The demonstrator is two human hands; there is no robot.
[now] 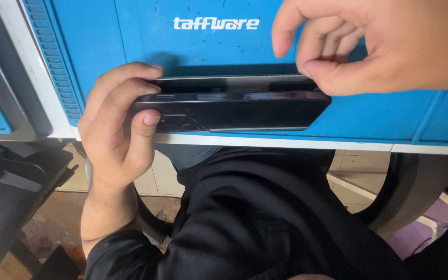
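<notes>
Left hand [117,122] grips the camera end of the slim black rectangular smartphone [234,109], thumb on its back, fingers curled over the top edge. Phone rests edge-on at the near edge of the blue silicone work mat [208,46], long axis running left to right. Right hand [374,44] pinches the phone's right end, where the screen panel stands slightly parted from the body.
</notes>
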